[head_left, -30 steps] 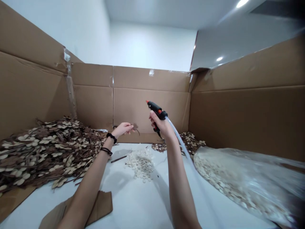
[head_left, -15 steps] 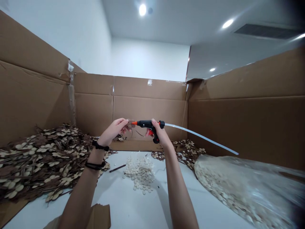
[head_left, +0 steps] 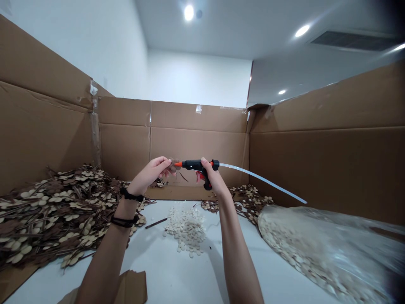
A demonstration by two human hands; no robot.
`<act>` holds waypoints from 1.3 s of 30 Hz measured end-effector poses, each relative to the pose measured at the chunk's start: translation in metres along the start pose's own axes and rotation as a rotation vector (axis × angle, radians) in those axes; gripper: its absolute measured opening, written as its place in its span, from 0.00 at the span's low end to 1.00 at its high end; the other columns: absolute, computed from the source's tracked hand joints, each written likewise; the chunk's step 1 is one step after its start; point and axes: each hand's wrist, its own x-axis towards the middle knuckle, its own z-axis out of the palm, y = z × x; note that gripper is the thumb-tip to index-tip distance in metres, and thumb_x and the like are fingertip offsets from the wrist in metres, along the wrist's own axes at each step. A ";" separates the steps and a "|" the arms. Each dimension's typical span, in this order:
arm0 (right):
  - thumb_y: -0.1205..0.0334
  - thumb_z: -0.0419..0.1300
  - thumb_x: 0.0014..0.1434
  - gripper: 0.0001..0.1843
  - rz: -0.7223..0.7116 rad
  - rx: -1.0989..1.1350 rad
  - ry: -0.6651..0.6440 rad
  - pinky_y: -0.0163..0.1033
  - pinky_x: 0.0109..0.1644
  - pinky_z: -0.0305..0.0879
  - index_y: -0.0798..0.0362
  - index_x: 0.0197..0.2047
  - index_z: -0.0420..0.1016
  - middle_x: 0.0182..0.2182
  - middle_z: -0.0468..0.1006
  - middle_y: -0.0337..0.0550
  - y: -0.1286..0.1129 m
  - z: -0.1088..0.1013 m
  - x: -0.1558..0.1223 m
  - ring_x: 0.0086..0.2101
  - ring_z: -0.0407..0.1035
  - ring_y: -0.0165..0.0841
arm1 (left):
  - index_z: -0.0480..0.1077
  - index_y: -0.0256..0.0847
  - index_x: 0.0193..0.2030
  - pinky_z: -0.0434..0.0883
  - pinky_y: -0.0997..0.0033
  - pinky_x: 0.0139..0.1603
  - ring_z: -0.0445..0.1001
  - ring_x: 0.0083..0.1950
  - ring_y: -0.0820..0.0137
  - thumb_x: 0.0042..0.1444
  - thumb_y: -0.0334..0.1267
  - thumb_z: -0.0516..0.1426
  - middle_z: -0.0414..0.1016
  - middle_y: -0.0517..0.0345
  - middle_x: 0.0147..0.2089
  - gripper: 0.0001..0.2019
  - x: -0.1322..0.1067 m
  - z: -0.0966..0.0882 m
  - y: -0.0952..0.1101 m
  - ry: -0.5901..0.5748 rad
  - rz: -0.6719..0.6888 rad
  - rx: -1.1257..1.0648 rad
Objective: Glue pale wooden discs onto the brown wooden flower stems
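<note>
Sprawling along the left edge of the tabletop (head_left: 177, 274), the heap of flower pieces (head_left: 63, 211) lies close to your left forearm (head_left: 107, 257); a low elbow could drag some loose. Here's your left hand (head_left: 151, 173), thumb and fingertips pinched together on a brown flower piece (head_left: 172, 166), held up above the far edge. Those fingertips sit right near the orange tip (head_left: 179, 164): one slip and, if it's hot, you could get burned. Tip touching flower? Can't tell. Below, loose white discs (head_left: 186, 232) lie toward the far edge, where a drip could clump them. Next, the black glue gun (head_left: 193, 165), your right hand (head_left: 211, 174) wrapped around its handle. Out right, the long glue stick (head_left: 265, 181) pokes free; a careless swing could snag it on the plastic bag (head_left: 316, 236) by the right edge.
</note>
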 end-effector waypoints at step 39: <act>0.73 0.61 0.34 0.15 0.310 -0.562 -0.459 0.33 0.36 0.59 0.53 0.30 0.73 0.28 0.75 0.37 0.179 0.129 -0.002 0.33 0.66 0.34 | 0.65 0.39 0.32 0.59 0.79 0.24 0.63 0.23 0.78 0.57 0.49 0.54 0.66 0.63 0.23 0.14 -0.024 -0.016 0.028 0.228 0.260 -0.114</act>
